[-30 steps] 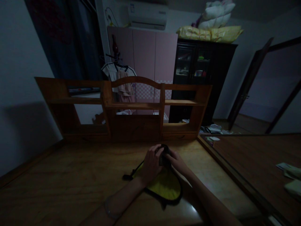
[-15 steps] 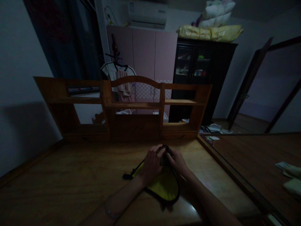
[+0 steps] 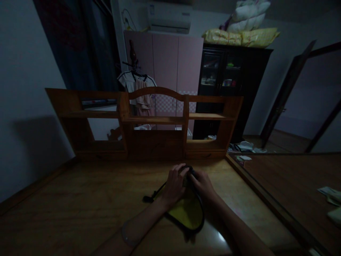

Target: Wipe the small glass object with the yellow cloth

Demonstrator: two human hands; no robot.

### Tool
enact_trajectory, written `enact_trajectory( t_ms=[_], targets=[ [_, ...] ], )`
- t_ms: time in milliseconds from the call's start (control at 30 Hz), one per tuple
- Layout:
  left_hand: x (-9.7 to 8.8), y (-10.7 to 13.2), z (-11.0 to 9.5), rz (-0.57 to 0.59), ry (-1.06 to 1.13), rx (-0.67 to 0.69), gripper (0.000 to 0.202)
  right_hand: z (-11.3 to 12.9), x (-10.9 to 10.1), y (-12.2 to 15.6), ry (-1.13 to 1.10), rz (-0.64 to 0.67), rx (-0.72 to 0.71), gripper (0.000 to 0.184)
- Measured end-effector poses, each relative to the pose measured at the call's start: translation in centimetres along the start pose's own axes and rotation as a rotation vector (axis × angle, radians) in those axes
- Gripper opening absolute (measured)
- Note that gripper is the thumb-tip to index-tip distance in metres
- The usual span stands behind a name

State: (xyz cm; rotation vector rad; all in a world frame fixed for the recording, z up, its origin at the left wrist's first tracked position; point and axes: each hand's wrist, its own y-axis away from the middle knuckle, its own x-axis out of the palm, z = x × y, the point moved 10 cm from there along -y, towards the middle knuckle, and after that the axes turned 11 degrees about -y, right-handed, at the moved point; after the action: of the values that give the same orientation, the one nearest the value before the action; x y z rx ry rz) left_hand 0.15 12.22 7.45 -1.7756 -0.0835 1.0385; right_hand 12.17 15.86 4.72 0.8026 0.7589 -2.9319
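Fingers (image 3: 184,171) sit closer together than 1 second ago: our left hand (image 3: 173,185) and right hand (image 3: 204,184) pinch the yellow, black-edged fabric pouch (image 3: 190,212) at its far end, seemingly tightening.

On the counter (image 3: 101,192), the widest free room lies left of the pouch (image 3: 188,217), reaching over to the wall (image 3: 37,163), with only the black strap (image 3: 148,199) jutting into it. Between the left hand (image 3: 173,185) and right hand (image 3: 204,184) there is hardly any gap, and the pouch fills most of the space between the forearms. Ahead, a narrow band remains before the shelf (image 3: 157,120), whose uprights and boards bar the way; its side bays open through, but a panel (image 3: 156,144) shuts the lower middle one. Right of the right forearm, a bare strip runs to the edge board (image 3: 261,191)
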Motion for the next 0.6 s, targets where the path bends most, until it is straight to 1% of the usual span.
enact_trajectory(
  t_ms=[133, 233, 300, 367, 467, 600],
  targets=[
    [0.0, 0.1, 0.0, 0.024, -0.03, 0.003, 0.063, 0.5, 0.7, 0.0, -0.163, 0.06, 0.013, 0.026],
    [-0.1, 0.2, -0.1, 0.04, -0.027, 0.005, 0.067, 0.7, 1.4, 0.0, -0.329, 0.11, 0.042, 0.028],
    [-0.1, 0.1, -0.1, 0.052, 0.006, -0.015, 0.072, 0.4, 2.0, 0.1, -0.439, 0.144, 0.082, 0.031],
    [-0.1, 0.1, 0.0, 0.064, 0.052, -0.036, 0.074, -0.2, 2.4, 0.0, -0.519, 0.151, 0.118, 0.034],
    [-0.1, 0.0, 0.1, 0.07, 0.091, -0.053, 0.074, -1.0, 2.4, -0.1, -0.558, 0.126, 0.129, 0.039],
    [0.2, 0.1, 0.2, 0.068, 0.086, -0.048, 0.072, -0.8, 2.0, -0.2, -0.506, 0.091, 0.062, 0.039]
  ],
)
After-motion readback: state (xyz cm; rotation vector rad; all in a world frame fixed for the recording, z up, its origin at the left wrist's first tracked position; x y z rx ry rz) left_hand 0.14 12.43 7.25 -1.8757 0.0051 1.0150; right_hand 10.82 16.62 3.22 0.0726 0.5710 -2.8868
